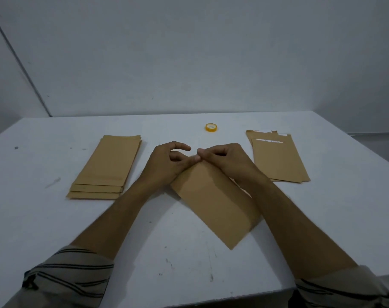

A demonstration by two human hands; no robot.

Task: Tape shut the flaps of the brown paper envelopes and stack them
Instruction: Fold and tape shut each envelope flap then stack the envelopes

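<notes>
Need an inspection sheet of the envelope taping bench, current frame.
Surface: white table, scuffed and speckled with dark marks.
Job's things: brown paper envelope lying skewed at centre; stack of brown envelopes at left; second brown stack at right, pale strips near its far end; yellow tape roll beyond, untouched.
Clutter: nothing seen.
Grippers: left hand and right hand meet at the centre envelope's far end, fingers curled; what they pinch is unclear.
Cables: nothing seen.
Surroundings: plain grey walls; striped sleeves at bottom.
</notes>
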